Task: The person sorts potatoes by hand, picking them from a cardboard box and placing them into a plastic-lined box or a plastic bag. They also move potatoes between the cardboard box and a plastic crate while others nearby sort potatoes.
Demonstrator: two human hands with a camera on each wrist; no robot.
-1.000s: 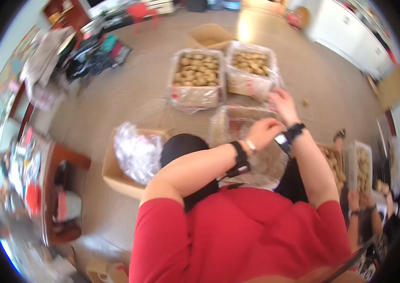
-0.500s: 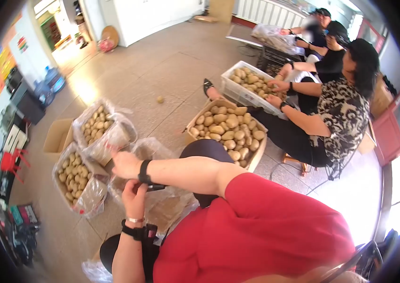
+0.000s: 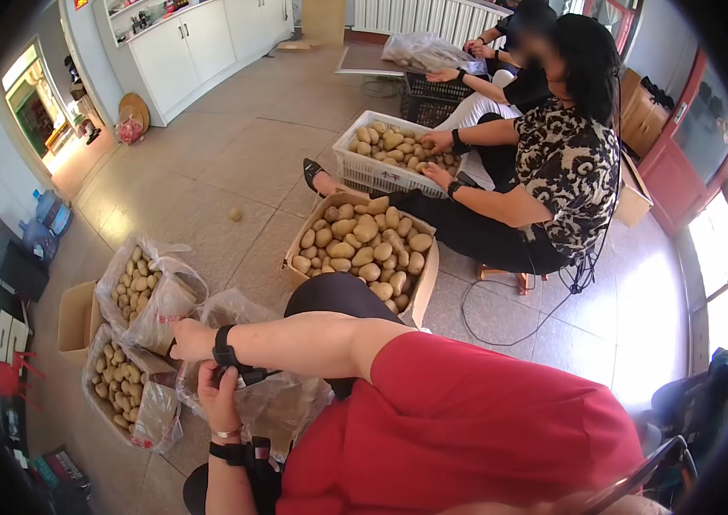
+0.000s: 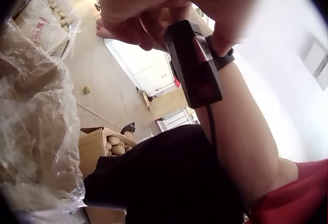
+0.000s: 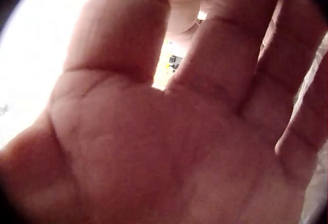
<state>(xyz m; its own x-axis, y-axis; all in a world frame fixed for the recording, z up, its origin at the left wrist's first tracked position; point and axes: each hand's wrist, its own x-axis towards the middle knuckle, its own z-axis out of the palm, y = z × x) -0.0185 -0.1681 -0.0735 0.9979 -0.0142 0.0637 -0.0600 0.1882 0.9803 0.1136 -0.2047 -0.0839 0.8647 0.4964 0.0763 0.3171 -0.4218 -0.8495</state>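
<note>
Bent across the body, my left hand [image 3: 220,398] is at the small black camera [image 3: 250,376] strapped to my right wrist. In the left wrist view, the fingers and thumb of that hand [image 4: 179,1] pinch around the top of the black camera [image 4: 193,68], beside its strap. My right hand [image 3: 194,340] reaches over the plastic-lined box [image 3: 282,408], holding nothing visible. Its palm [image 5: 169,142] fills the right wrist view, with the fingers straight and slightly apart.
Potatoes fill an open carton [image 3: 364,249], a white crate [image 3: 394,154] and two bag-lined boxes [image 3: 136,287] on the floor. One potato [image 3: 235,214] lies alone. A seated person [image 3: 557,154] works at the crate; cables [image 3: 510,343] trail behind.
The head view has swung right, bringing the seated people and the potato carton into fuller view. My left hand stays by my right wrist; both hands appear further left.
</note>
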